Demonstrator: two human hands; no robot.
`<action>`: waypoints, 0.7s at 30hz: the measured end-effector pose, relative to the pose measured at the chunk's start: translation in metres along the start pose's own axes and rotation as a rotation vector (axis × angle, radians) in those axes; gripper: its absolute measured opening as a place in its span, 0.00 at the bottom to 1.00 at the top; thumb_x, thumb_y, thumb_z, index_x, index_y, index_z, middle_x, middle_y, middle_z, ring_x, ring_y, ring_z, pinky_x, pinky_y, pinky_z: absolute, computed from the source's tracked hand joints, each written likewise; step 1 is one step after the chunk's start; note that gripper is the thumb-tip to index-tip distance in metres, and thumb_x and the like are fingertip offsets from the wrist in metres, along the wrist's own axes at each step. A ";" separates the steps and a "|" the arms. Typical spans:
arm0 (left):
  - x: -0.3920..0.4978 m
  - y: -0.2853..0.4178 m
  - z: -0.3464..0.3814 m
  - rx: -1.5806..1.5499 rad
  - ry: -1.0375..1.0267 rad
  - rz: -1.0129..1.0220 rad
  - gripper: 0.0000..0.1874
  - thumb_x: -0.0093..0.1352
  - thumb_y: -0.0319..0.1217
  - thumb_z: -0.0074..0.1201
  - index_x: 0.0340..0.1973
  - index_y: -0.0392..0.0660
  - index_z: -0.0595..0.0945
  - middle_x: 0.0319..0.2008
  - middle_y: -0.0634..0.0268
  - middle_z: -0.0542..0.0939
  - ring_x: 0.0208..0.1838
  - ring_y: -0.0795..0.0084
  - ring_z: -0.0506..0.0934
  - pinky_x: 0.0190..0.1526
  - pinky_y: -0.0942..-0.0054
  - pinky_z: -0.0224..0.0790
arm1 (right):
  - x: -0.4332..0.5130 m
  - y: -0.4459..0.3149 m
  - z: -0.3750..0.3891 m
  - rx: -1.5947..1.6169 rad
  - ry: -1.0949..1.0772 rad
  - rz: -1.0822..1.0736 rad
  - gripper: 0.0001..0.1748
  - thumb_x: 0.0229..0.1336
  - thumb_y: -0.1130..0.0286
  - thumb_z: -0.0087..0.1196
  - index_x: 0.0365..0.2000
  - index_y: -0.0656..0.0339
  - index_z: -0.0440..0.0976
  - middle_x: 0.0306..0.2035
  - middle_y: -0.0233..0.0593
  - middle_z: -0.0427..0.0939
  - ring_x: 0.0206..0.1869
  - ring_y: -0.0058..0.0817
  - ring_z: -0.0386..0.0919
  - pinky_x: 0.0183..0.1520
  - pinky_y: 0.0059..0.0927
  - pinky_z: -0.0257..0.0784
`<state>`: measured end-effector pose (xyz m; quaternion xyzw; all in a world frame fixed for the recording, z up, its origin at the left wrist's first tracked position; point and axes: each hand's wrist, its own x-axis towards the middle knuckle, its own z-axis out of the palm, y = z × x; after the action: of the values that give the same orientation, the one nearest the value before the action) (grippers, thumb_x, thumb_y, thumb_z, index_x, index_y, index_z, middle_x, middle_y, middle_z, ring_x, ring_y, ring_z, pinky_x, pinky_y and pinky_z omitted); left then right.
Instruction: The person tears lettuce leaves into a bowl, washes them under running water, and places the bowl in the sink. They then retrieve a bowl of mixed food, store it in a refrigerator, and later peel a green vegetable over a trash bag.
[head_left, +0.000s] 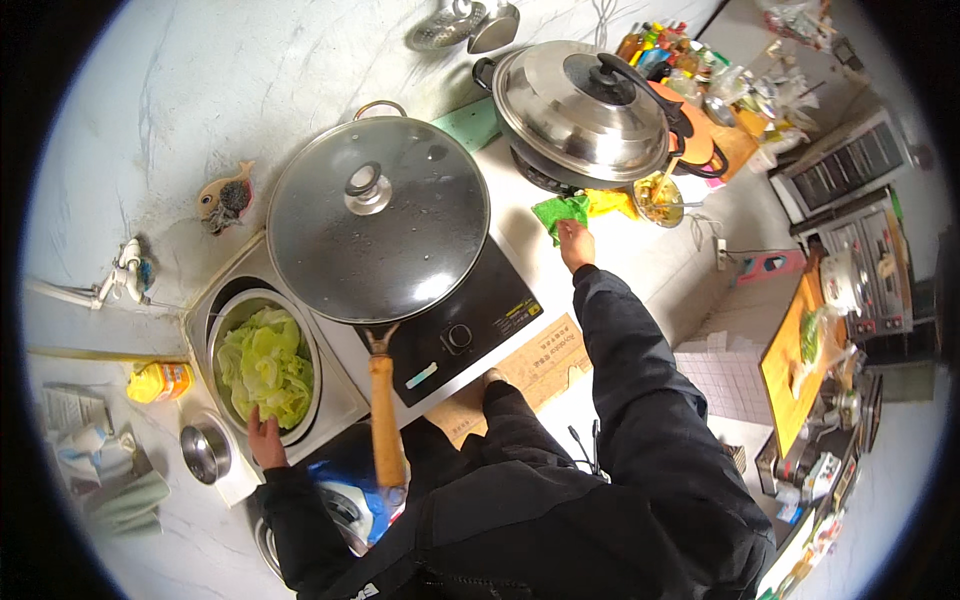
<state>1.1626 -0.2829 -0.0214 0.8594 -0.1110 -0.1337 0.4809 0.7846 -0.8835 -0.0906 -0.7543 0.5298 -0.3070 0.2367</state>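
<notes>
A green cloth (561, 214) is bunched in my right hand (577, 246), over the white counter just right of the induction cooker (457, 337). My left hand (267, 441) is at the near rim of a metal bowl (318, 375), its fingers slightly apart; whether they touch the rim or the leaves is unclear. Green lettuce leaves (266, 360) fill this bowl, which sits in the sink (341, 397). On the cooker stands a wide pan under a glass lid (405, 255). The pan's wooden handle (385, 420) points towards me.
A lidded wok (585, 127) stands at the back right, beside a yellow cloth (609, 202) and a glass bowl (658, 201) of food with utensils. A wall tap (127, 277) is left of the sink. Near my left hand are a steel pot (205, 454) and a yellow container (159, 381).
</notes>
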 end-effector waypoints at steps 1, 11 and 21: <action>-0.019 -0.006 0.010 -0.004 0.042 -0.033 0.26 0.68 0.27 0.51 0.62 0.38 0.67 0.56 0.57 0.73 0.50 0.71 0.74 0.47 0.71 0.69 | 0.005 0.031 0.005 -0.125 -0.068 -0.008 0.14 0.56 0.65 0.55 0.40 0.63 0.77 0.37 0.51 0.80 0.41 0.46 0.79 0.44 0.40 0.73; -0.193 -0.021 0.106 -0.302 -0.175 -0.485 0.21 0.67 0.38 0.56 0.54 0.46 0.74 0.45 0.60 0.78 0.43 0.65 0.78 0.42 0.65 0.75 | 0.001 0.099 0.026 -0.158 -0.331 0.163 0.20 0.42 0.74 0.58 0.41 0.56 0.73 0.45 0.46 0.73 0.47 0.50 0.72 0.52 0.45 0.69; -0.233 0.146 0.290 -0.546 -0.874 -0.121 0.18 0.73 0.32 0.46 0.56 0.38 0.72 0.54 0.60 0.74 0.52 0.67 0.76 0.54 0.68 0.71 | -0.053 0.057 -0.068 0.727 -0.529 0.379 0.14 0.67 0.61 0.45 0.34 0.61 0.74 0.20 0.27 0.71 0.24 0.16 0.66 0.28 0.23 0.64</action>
<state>0.8372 -0.5144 -0.0129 0.5715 -0.2126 -0.5319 0.5876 0.6854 -0.8540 -0.0938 -0.5650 0.4380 -0.2214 0.6632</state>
